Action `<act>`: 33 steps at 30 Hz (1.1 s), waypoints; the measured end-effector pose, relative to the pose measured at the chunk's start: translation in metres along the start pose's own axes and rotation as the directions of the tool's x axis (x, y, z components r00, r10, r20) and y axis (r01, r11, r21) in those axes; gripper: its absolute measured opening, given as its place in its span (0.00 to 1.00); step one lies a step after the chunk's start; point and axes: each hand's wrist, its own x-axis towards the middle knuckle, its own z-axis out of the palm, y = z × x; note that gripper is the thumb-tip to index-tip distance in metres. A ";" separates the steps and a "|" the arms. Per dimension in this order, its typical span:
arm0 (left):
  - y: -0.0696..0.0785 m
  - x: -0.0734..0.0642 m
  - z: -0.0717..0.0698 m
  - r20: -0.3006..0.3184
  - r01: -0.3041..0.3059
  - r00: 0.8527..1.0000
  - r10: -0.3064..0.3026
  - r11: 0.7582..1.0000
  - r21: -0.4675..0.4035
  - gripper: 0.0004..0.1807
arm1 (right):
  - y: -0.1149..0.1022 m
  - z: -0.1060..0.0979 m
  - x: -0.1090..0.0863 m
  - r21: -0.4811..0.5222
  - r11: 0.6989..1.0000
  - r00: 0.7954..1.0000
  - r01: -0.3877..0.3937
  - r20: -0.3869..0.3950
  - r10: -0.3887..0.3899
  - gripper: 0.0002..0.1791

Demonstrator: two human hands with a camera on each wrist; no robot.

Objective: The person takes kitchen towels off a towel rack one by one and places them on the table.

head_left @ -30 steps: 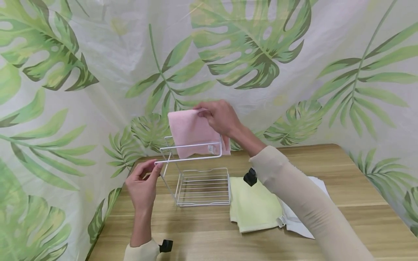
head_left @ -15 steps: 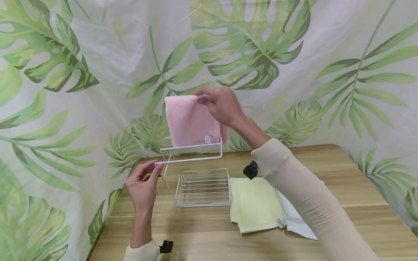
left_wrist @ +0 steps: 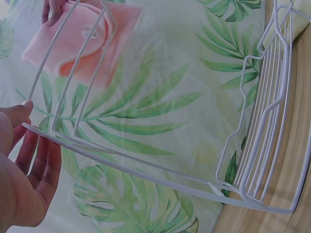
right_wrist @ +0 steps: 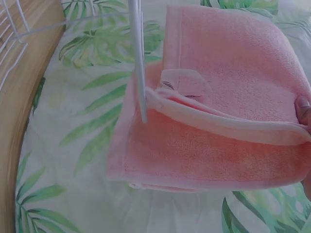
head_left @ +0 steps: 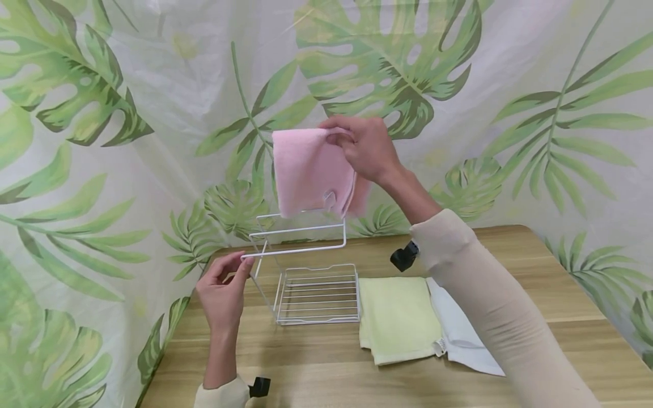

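Note:
My right hand [head_left: 364, 147] pinches the top edge of a folded pink towel [head_left: 306, 170], which hangs above the top rails of a white wire rack [head_left: 296, 249]. A small white tag [right_wrist: 182, 82] shows on the towel in the right wrist view. My left hand [head_left: 223, 289] holds the front left corner of the rack's upper rail between thumb and fingers. In the left wrist view the thumb and fingertips [left_wrist: 41, 145] close around the white wire. The rack's lower shelf [head_left: 321, 294] stands on the table.
A folded yellow towel [head_left: 398, 323] lies on the wooden table [head_left: 316, 368] right beside the rack. Partly beneath my right sleeve is a white towel [head_left: 464, 334]. A leaf-patterned curtain [head_left: 178, 85] hangs behind the table.
My right hand has risen and shifted right, lifting the pink towel from within the top rails to above them. The left hand stays on the rack.

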 end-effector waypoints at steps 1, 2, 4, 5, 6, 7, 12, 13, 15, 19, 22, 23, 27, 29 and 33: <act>0.000 0.000 0.000 0.000 0.000 1.000 0.000 1.000 -0.002 0.11 | 0.002 -0.002 -0.001 0.001 1.000 1.000 -0.002 0.001 0.002 0.11; 0.000 0.000 0.000 0.000 -0.001 1.000 0.001 1.000 -0.002 0.11 | 0.003 -0.005 -0.002 0.001 1.000 1.000 -0.006 0.003 0.006 0.11; 0.000 0.000 0.000 0.000 -0.001 1.000 0.001 1.000 -0.003 0.12 | 0.007 -0.008 -0.004 0.008 1.000 1.000 -0.020 0.007 0.019 0.11; 0.000 0.000 0.000 0.001 -0.001 1.000 0.001 1.000 -0.003 0.12 | 0.008 -0.010 -0.005 0.014 1.000 1.000 -0.028 0.009 0.027 0.11; -0.001 0.000 0.000 0.001 -0.001 1.000 0.001 1.000 -0.003 0.12 | 0.010 -0.012 -0.007 0.018 0.999 0.999 -0.036 0.012 0.036 0.11; -0.001 0.000 0.000 0.000 0.000 1.000 0.000 1.000 -0.006 0.12 | 0.011 -0.014 -0.008 0.020 0.999 0.999 -0.043 0.013 0.043 0.11; -0.002 0.000 -0.001 0.002 -0.006 1.000 0.006 1.000 -0.001 0.12 | 0.019 -0.025 -0.015 0.019 0.997 0.997 -0.075 0.013 0.074 0.11; -0.002 0.000 0.000 0.001 -0.007 1.000 0.007 1.000 -0.001 0.12 | 0.021 -0.027 -0.017 0.012 0.997 0.997 -0.082 0.011 0.081 0.11; -0.002 0.000 0.000 0.002 -0.009 1.000 0.009 1.000 0.002 0.11 | 0.025 -0.031 -0.020 0.007 0.996 0.996 -0.091 0.006 0.091 0.11; -0.002 0.000 0.000 0.005 -0.003 1.000 0.003 1.000 -0.005 0.11 | 0.032 -0.040 -0.029 0.011 0.994 0.994 -0.110 -0.014 0.110 0.10; -0.002 -0.001 -0.001 0.006 0.003 1.000 -0.003 1.000 -0.006 0.11 | 0.036 -0.048 -0.035 0.012 0.991 0.991 -0.132 -0.030 0.133 0.10; -0.002 -0.001 -0.001 0.007 0.004 1.000 -0.004 1.000 -0.004 0.11 | 0.036 -0.051 -0.036 0.010 0.989 0.989 -0.146 -0.034 0.146 0.10; -0.002 -0.001 -0.001 0.003 0.001 1.000 -0.001 1.000 -0.001 0.11 | 0.041 -0.062 -0.043 0.006 0.985 0.984 -0.172 -0.053 0.172 0.10; -0.002 -0.001 -0.001 0.002 0.001 1.000 -0.001 1.000 -0.007 0.11 | 0.043 -0.068 -0.047 0.002 0.984 0.982 -0.180 -0.063 0.180 0.09; -0.002 0.000 -0.001 0.009 0.010 1.000 -0.009 1.000 -0.021 0.12 | 0.048 -0.080 -0.055 -0.013 0.982 0.979 -0.188 -0.087 0.186 0.09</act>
